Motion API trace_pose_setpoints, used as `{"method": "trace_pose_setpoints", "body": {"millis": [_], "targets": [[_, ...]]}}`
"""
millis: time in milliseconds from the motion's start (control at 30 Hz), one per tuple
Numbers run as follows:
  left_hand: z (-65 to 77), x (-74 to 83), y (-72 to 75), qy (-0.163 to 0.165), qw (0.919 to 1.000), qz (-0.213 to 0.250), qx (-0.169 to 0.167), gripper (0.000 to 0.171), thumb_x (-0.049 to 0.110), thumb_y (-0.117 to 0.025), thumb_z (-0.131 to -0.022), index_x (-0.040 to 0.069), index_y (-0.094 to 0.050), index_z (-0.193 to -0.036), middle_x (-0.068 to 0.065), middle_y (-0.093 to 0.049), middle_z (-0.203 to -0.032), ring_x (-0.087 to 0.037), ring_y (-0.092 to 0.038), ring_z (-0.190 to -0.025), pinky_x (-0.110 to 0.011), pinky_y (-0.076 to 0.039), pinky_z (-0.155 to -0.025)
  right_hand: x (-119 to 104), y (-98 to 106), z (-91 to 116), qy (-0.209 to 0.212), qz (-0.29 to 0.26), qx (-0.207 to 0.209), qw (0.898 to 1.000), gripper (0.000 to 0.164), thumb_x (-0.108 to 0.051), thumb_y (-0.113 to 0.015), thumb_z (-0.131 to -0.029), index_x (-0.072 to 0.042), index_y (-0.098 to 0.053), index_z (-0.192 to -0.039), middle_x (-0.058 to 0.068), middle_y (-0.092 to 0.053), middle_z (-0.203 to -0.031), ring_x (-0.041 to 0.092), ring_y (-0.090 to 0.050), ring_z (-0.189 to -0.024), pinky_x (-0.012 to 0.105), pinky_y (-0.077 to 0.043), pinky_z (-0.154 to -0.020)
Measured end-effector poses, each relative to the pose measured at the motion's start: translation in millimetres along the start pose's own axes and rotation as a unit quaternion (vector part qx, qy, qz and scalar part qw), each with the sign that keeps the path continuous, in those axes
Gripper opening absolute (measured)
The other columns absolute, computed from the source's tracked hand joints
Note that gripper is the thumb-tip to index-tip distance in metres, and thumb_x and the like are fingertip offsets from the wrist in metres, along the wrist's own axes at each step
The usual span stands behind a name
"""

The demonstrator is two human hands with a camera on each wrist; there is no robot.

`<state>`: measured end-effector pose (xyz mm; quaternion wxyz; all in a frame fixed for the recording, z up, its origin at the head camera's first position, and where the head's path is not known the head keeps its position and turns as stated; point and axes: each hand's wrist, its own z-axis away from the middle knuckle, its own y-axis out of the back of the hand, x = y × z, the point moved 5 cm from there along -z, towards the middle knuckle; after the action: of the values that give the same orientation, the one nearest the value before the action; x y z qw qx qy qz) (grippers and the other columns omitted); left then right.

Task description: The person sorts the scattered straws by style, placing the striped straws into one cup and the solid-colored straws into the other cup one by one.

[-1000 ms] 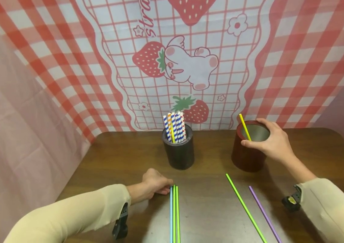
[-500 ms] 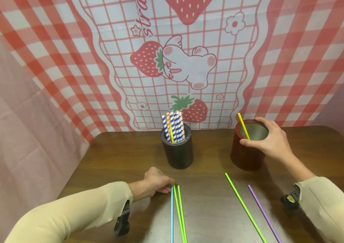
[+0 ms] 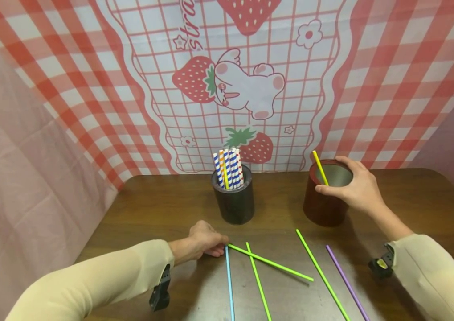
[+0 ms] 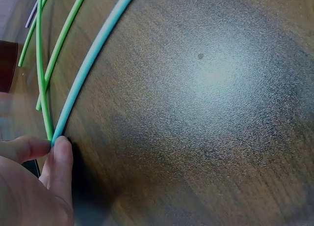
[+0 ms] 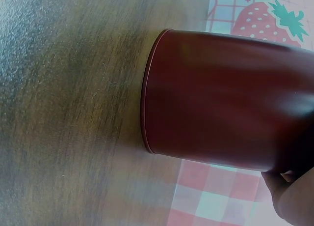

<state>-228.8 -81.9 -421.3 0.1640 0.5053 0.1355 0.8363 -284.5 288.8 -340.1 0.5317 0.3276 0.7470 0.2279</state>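
Near the front middle of the table, my left hand (image 3: 203, 240) pinches the far end of a light blue straw (image 3: 230, 285) between thumb and fingers; the left wrist view shows the fingertips (image 4: 63, 146) on it. A green straw (image 3: 283, 265) slants right from beside the thumb and lies across a second green straw (image 3: 259, 287). At the right, my right hand (image 3: 357, 189) grips the rim of a dark red cup (image 3: 325, 207), thumb at the near side. One yellow straw (image 3: 320, 167) leans inside that cup, its lower part hidden.
A black cup (image 3: 235, 208) full of striped paper straws (image 3: 232, 169) stands at the back middle. Another green straw (image 3: 319, 267) and a purple straw (image 3: 347, 281) lie before the red cup. A checked strawberry cloth (image 3: 307, 98) hangs behind the table.
The two green straws have come apart from the blue one. One has swung its near end far to the right, crossing the other. Both hands stay about where they were.
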Motion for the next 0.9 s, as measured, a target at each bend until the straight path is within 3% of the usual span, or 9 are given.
{"method": "trace_pose_setpoints", "body": {"millis": [267, 433, 633, 900], "targets": [[-1.7, 1.9, -0.5, -0.002, 1.0, -0.005, -0.004, 0.01, -0.001, -0.074, -0.072, -0.005, -0.065, -0.073, -0.01, -0.065, -0.055, -0.009, -0.057, -0.04, -0.023, -0.052, -0.043, -0.4, 1.1, -0.6, 0.004, -0.001, 0.003, 1.0, 0.09, -0.041, -0.085, -0.068, -0.004, -0.044, -0.139, 0.027, -0.047, -0.131, 0.043, -0.048, -0.105, 0.053, -0.04, -0.075], [-1.7, 2.0, 0.6, -0.031, 0.9986, -0.042, 0.007, 0.012, 0.002, -0.076, -0.07, -0.003, -0.065, -0.067, -0.009, -0.063, -0.051, -0.008, -0.056, -0.037, -0.024, -0.052, -0.043, -0.8, -0.4, -0.4, 0.002, -0.001, 0.001, 1.0, 0.09, -0.042, -0.084, -0.068, -0.004, -0.044, -0.139, 0.027, -0.047, -0.131, 0.043, -0.048, -0.106, 0.054, -0.04, -0.076], [0.2, 7.3, 0.7, -0.087, 0.9873, -0.132, 0.015, 0.016, 0.004, -0.08, -0.064, 0.002, -0.065, -0.059, -0.007, -0.062, -0.048, -0.009, -0.057, -0.037, -0.026, -0.052, -0.042, -1.0, 1.1, 0.2, 0.002, -0.004, 0.004, 1.0, 0.09, -0.041, -0.085, -0.068, -0.004, -0.044, -0.139, 0.027, -0.046, -0.131, 0.044, -0.047, -0.107, 0.056, -0.04, -0.077], [3.0, 8.4, 1.5, -0.11, 0.9761, -0.187, 0.012, 0.019, 0.009, -0.083, -0.063, 0.006, -0.066, -0.056, -0.004, -0.061, -0.046, -0.01, -0.059, -0.037, -0.025, -0.051, -0.041, 0.0, -0.4, 0.6, 0.007, 0.0, 0.004, 1.0, 0.09, -0.042, -0.084, -0.068, -0.003, -0.044, -0.139, 0.028, -0.048, -0.13, 0.043, -0.048, -0.105, 0.055, -0.041, -0.075]]}}
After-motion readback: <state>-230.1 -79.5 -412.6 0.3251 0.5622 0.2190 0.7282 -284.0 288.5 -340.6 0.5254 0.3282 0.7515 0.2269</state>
